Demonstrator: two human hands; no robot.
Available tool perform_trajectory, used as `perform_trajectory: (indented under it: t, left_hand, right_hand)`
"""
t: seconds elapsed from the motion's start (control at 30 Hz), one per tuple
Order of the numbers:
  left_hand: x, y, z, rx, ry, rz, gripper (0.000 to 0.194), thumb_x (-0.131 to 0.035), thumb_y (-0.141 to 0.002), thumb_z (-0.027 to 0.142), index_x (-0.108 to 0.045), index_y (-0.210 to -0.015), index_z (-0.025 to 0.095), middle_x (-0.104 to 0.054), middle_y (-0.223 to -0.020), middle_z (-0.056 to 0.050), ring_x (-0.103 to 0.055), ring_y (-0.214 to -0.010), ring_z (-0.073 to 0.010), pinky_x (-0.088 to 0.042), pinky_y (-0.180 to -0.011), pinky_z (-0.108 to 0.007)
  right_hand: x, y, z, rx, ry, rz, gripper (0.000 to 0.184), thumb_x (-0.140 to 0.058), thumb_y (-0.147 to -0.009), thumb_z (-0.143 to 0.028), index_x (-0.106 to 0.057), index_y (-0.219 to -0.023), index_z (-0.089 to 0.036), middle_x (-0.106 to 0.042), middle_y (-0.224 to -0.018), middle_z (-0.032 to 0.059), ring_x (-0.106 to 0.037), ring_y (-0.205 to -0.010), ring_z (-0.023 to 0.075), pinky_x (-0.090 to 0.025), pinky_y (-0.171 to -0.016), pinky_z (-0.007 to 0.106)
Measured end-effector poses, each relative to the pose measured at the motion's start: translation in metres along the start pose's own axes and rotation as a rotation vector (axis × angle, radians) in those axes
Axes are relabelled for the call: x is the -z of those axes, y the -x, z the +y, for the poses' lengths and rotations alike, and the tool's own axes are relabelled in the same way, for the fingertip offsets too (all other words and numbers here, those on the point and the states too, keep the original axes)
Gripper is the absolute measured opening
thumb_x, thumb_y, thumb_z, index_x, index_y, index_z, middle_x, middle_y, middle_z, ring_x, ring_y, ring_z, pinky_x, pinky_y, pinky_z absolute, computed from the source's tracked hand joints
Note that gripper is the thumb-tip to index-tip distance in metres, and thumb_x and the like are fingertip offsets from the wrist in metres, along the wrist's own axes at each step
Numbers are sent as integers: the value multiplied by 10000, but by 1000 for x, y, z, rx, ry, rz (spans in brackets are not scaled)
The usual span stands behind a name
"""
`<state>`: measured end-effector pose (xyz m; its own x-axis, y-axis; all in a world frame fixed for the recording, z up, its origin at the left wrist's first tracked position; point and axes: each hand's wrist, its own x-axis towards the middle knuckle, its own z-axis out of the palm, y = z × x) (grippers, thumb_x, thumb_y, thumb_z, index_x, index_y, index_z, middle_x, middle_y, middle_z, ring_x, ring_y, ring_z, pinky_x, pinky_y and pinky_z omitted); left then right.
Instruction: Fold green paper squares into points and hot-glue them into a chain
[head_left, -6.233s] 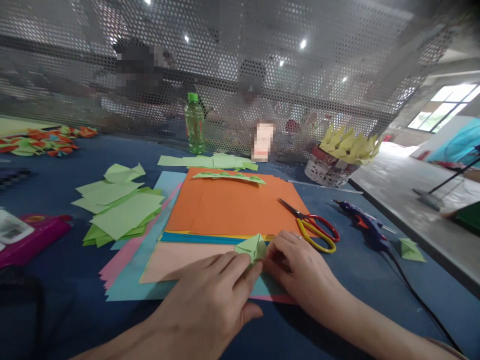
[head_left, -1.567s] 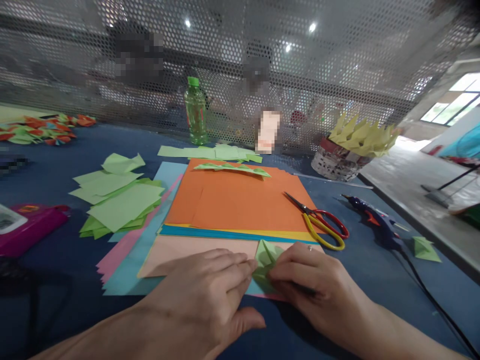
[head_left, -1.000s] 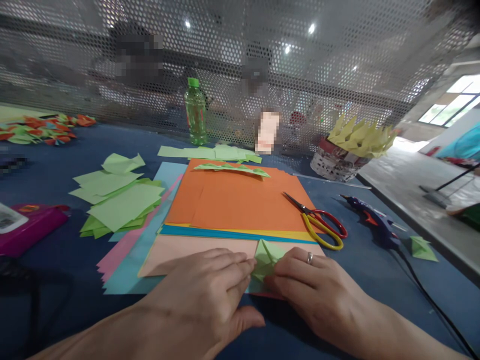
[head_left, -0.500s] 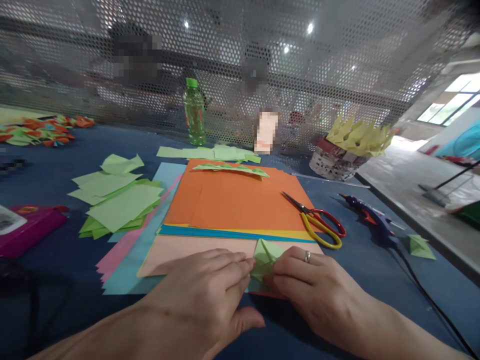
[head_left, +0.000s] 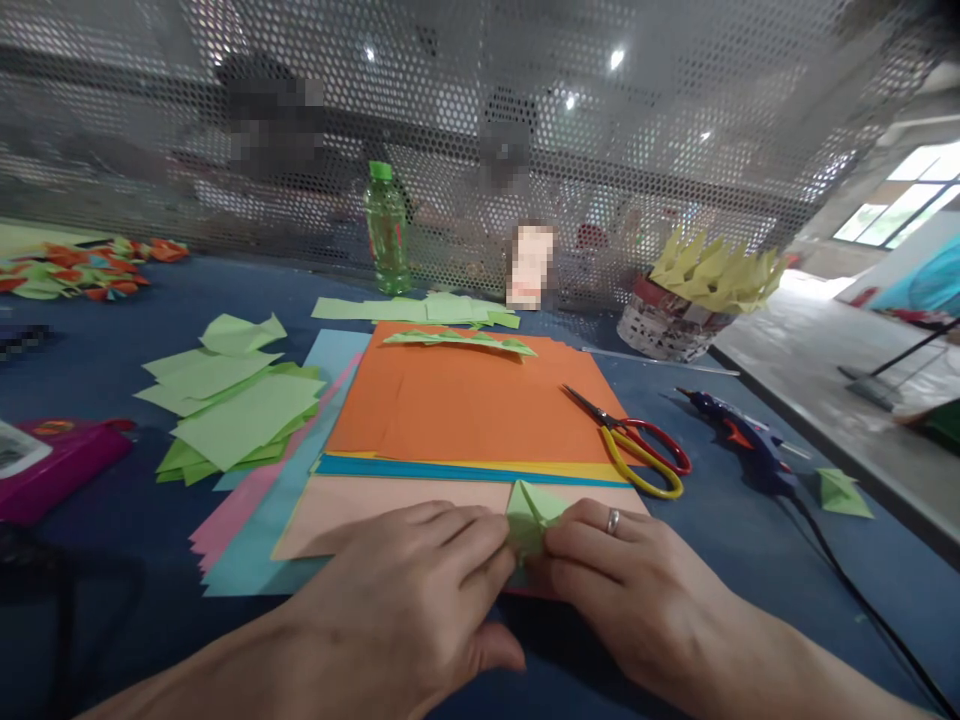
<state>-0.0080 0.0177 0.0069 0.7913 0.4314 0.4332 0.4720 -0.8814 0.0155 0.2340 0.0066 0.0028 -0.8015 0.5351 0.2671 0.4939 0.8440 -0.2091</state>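
Observation:
A small folded piece of light green paper (head_left: 528, 520) lies over the peach sheet near the front edge of the paper stack. My right hand (head_left: 630, 570), a ring on one finger, pinches the paper's right side; its fingertips are partly hidden. From the left, my left hand (head_left: 435, 585) rests with fingers stretched against the paper's left edge, its thumb held apart. Under and behind the hands lie the orange sheets (head_left: 465, 400) and the peach sheet (head_left: 390, 495). Scissors (head_left: 628, 440) with red and yellow handles lie on the stack's right side.
Loose green paper pieces (head_left: 244, 415) are piled left of the stack. A glue gun (head_left: 742, 440) with a cord and a folded green piece (head_left: 844, 492) lie right. Behind stand a green bottle (head_left: 388, 235), a phone-like blurred object (head_left: 531, 265) and a yellow paper basket (head_left: 667, 315).
The left hand's fingers have curled slightly and shifted a little right against the green paper. My right hand keeps its pinch almost unmoved. The view has shifted slightly.

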Motion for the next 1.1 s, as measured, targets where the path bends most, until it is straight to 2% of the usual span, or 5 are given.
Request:
perform_trajectory:
  t: [0.13,0.33,0.57,0.97,1.1]
  left_hand:
    - [-5,1,4,5,-32,18,422,-643,-915,547,-724,-965,136,-740,-969,-63,-674,-866,-229,-530,-764,-330]
    - [-9,2,9,41,-50,51,446,-612,-932,548,-724,-1001,122,-742,-984,-56,-664,-888,-219,-510,-818,-330]
    - [-9,4,8,15,-42,36,486,-709,-856,544,-726,-1018,86,-737,-997,-70,-660,-947,-246,-504,-862,-353]
    - [-11,6,11,42,-44,47,460,-549,-987,505,-721,-1057,85,-731,-1058,-102,-643,-1043,-240,-519,-927,-354]
    - [-10,6,12,42,-64,40,461,-554,-985,499,-723,-1053,75,-733,-1067,-109,-649,-1038,-243,-520,-933,-355]
  right_hand:
    - [3,-2,-4,-12,2,4,224,-443,-922,-49,-645,-903,-144,-616,-897,63,-501,-804,206,-430,-709,338]
    - [3,0,-4,-27,-11,32,254,-438,-840,-5,-646,-895,-141,-626,-921,81,-515,-807,205,-445,-703,332]
    - [1,0,-4,-2,93,59,250,-432,-855,7,-631,-840,-144,-610,-887,64,-488,-761,195,-410,-651,329]
    - [-3,5,-3,24,201,6,244,-429,-885,-14,-623,-827,-150,-573,-860,65,-457,-766,210,-393,-631,346]
    - [-2,5,-4,45,193,-12,250,-420,-899,-17,-619,-820,-147,-573,-868,70,-451,-759,210,-398,-627,350]
